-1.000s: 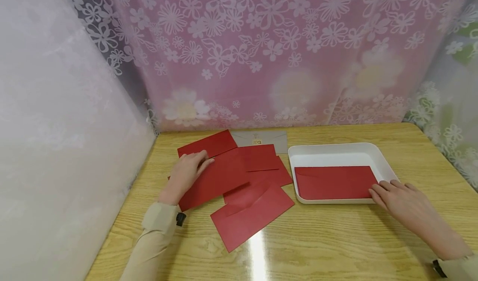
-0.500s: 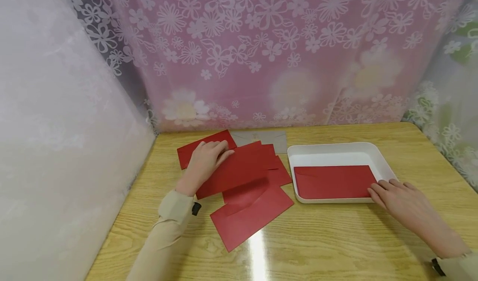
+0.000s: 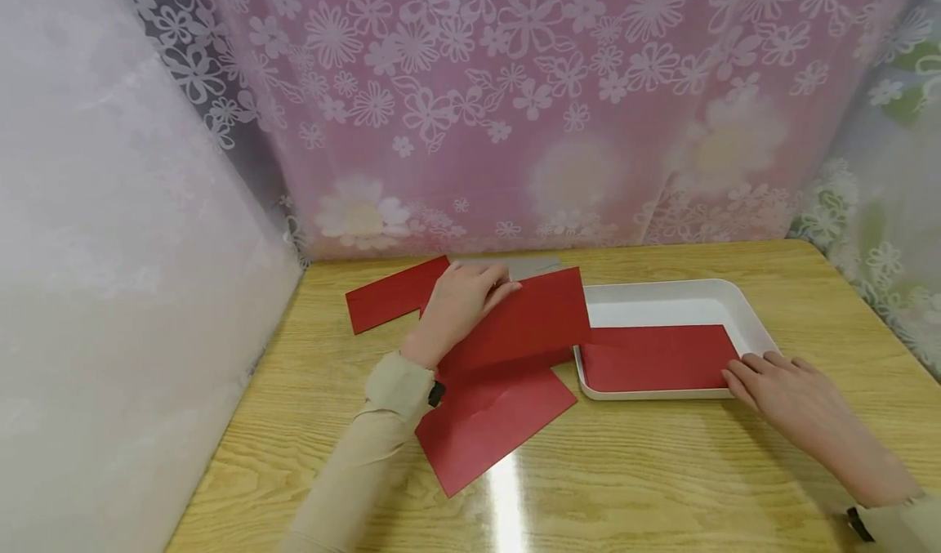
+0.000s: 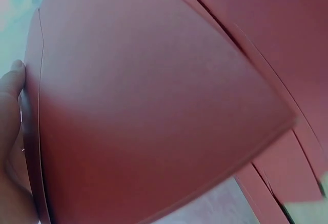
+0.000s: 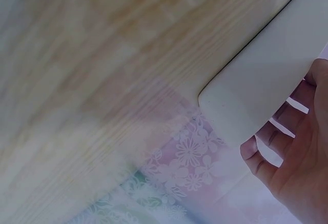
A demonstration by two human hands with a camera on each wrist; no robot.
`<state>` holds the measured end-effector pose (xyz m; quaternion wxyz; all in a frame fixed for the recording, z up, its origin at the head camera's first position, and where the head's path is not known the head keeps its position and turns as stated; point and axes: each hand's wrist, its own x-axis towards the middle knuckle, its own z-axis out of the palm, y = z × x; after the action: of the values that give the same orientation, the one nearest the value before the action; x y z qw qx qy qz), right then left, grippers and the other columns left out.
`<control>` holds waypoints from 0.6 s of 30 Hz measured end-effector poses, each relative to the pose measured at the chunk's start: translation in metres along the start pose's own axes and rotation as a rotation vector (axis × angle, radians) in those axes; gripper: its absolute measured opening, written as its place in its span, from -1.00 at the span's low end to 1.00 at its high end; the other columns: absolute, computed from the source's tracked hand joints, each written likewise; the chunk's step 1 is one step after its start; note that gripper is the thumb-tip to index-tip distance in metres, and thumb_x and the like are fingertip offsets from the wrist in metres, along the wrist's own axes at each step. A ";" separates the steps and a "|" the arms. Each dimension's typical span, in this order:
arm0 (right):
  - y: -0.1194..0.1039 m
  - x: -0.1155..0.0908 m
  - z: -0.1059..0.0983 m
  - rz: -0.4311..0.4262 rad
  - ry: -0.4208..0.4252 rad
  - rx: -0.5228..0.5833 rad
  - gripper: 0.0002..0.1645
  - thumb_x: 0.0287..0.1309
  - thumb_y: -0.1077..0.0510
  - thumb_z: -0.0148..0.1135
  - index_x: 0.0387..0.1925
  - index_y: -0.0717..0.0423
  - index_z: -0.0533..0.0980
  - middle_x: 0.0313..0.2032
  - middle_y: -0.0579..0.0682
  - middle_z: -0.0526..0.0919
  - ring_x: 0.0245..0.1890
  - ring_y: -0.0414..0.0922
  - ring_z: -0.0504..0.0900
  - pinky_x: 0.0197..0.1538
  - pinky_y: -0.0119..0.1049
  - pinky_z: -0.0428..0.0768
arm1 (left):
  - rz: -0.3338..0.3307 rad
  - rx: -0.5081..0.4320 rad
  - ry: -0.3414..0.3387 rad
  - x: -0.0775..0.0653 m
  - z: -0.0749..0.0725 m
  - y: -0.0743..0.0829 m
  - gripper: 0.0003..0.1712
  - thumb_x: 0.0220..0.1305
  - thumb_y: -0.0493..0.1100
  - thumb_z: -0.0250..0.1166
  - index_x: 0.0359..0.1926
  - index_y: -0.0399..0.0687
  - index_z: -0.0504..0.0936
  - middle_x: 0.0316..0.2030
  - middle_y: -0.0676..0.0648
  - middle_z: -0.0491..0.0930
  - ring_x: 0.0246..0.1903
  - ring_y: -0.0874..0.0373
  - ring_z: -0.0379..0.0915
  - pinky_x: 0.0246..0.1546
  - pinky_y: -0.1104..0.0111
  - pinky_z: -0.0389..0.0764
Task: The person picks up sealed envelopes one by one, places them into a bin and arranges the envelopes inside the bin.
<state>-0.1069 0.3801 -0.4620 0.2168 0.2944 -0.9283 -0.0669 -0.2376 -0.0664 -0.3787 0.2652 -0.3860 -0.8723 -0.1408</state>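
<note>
My left hand pinches a red envelope by its upper left edge and holds it raised and tilted over other red envelopes. Its right corner reaches the left rim of a white tray. Inside the tray, a red envelope lies flat along the near side. My right hand holds the tray's near right corner, its fingers over the rim. From the left wrist, the raised envelope fills most of the view, the thumb against its edge. Whether more than one envelope is held, I cannot tell.
A red envelope lies behind the left hand, and another lies at the near side of the pile. Partly covered at the back is a grey envelope. A floral curtain hangs behind the wooden table.
My left hand has moved right, lifting the red envelope off the pile and bringing it towards the tray. The right hand and the tray stay where they were.
</note>
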 end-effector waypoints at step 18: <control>0.001 0.000 0.000 -0.006 -0.004 0.000 0.16 0.44 -0.21 -1.00 -0.13 0.21 0.64 -0.22 0.09 0.63 -0.25 0.12 0.57 -0.41 0.02 0.55 | 0.084 -0.009 -0.010 0.074 0.029 0.064 -0.64 0.49 0.19 0.11 -0.27 0.04 0.46 -0.51 0.14 0.34 -0.49 0.34 0.30 -0.35 0.37 0.14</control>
<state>-0.1073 0.3806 -0.4620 0.2148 0.2971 -0.9279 -0.0681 -0.2410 0.0331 -0.3577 0.2645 -0.4242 -0.8560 -0.1316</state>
